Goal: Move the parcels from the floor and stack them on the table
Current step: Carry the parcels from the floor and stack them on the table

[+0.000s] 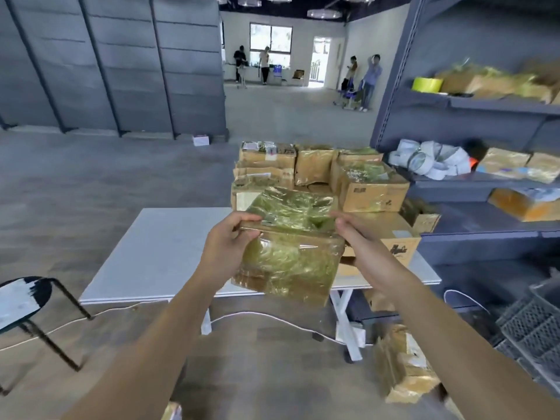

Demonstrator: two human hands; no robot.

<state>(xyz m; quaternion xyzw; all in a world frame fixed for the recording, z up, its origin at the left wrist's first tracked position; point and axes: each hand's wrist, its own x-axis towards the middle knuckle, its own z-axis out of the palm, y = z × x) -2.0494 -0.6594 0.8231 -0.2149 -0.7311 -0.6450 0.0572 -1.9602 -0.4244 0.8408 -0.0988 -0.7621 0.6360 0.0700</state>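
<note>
I hold a cardboard parcel [291, 247] wrapped in shiny yellow tape in the air above the near edge of the white table [157, 253]. My left hand [225, 247] grips its left side, thumb on top. My right hand [363, 250] holds its right side. Behind it, a stack of taped parcels [321, 174] fills the far right part of the table. Another parcel [403, 365] lies on the floor at the lower right, near the table leg.
A grey shelving unit [485, 183] with boxes and tape rolls stands on the right. A dark mesh crate [536, 325] sits at the lower right. A stool [27, 301] stands at the left. A white cable [266, 316] runs across the floor. Several people stand far off.
</note>
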